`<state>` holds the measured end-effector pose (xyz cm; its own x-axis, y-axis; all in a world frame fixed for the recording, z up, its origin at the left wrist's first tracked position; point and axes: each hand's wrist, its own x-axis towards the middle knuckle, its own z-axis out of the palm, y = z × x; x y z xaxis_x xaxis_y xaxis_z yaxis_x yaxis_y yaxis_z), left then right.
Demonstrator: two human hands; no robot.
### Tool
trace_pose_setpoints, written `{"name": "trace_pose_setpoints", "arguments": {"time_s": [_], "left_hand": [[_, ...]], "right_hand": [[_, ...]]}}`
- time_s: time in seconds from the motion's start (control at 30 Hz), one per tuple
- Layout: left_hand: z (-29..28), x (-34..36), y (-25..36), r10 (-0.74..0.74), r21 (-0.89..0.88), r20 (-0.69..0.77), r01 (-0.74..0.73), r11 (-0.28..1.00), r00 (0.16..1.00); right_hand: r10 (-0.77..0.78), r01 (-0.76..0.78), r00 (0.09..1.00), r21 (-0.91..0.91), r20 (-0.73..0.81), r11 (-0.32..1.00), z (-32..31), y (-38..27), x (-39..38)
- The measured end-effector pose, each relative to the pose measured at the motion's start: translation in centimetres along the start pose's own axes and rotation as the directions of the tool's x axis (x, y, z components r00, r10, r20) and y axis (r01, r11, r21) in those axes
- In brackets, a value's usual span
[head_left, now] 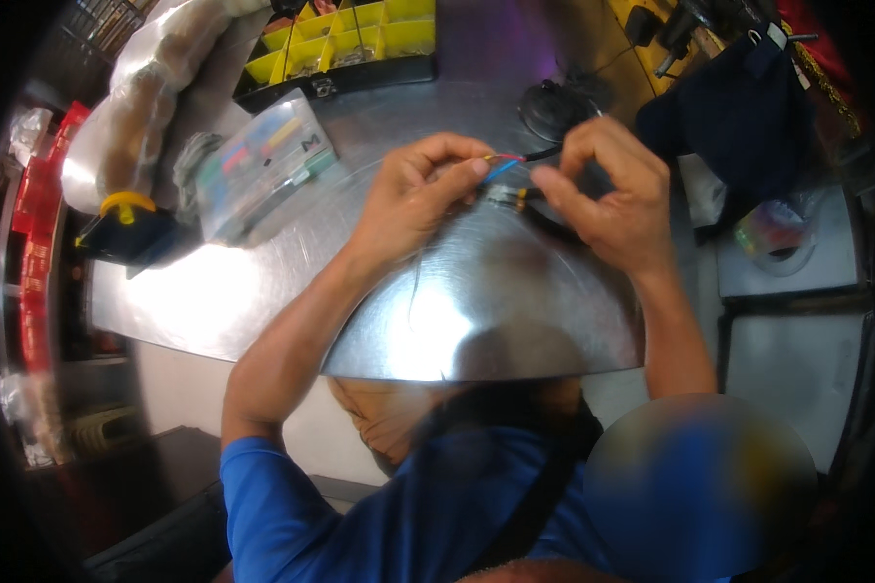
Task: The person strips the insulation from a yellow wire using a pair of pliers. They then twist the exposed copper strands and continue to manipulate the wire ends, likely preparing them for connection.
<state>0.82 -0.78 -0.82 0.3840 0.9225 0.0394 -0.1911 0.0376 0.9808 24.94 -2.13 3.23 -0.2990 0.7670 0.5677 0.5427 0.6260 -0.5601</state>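
Note:
Thin red, yellow and blue wires point(506, 164) come out of the end of a black cable point(542, 153). My left hand point(423, 185) is closed, pinching the wire ends between thumb and forefinger. The black cable runs into the bent fingers of my right hand point(612, 189), which appear closed around it; their exact grip is partly hidden. Just below the wires, a small metallic connector-like piece point(504, 195) with a yellowish band and a black part lies close to my right thumb. Both hands are above a shiny metal table point(389, 321).
At the back stands a black case with yellow compartments point(360, 44) holding small parts. A clear plastic box point(267, 160) lies left of my hands. Farther left are a wrapped bundle point(146, 87) and red bins point(39, 243). A round black object point(552, 109) and dark cloth point(734, 121) sit rightward.

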Motion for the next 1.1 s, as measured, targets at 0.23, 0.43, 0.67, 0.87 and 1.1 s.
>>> {"name": "trace_pose_setpoints", "arguments": {"time_s": [0.23,0.43,0.67,0.87,1.1], "left_hand": [[0.5,-0.1,-0.1,0.079,-0.050,0.072,-0.075,0.996,0.994],[0.6,0.1,-0.4,0.212,0.053,0.069,-0.216,0.975,0.975],[0.8,0.0,-0.2,0.291,0.148,0.072,-0.299,0.943,0.954],[0.9,-0.4,0.8,0.214,0.044,0.088,-0.218,0.975,0.973],[1.0,-0.6,1.0,0.206,0.060,0.078,-0.211,0.976,0.975]], "right_hand": [[0.062,0.005,0.967,-0.260,0.248,0.966,1.6,1.7,-3.3],[0.203,-0.080,0.920,-0.349,0.335,0.934,0.9,0.2,-3.2],[0.166,-0.041,0.940,-0.383,0.298,0.923,-1.2,0.6,-6.1],[0.453,-0.463,0.886,0.265,0.101,0.846,-2.9,0.7,-9.8],[0.012,0.017,0.997,-0.369,0.077,0.929,-5.2,-4.9,-4.7]]}}
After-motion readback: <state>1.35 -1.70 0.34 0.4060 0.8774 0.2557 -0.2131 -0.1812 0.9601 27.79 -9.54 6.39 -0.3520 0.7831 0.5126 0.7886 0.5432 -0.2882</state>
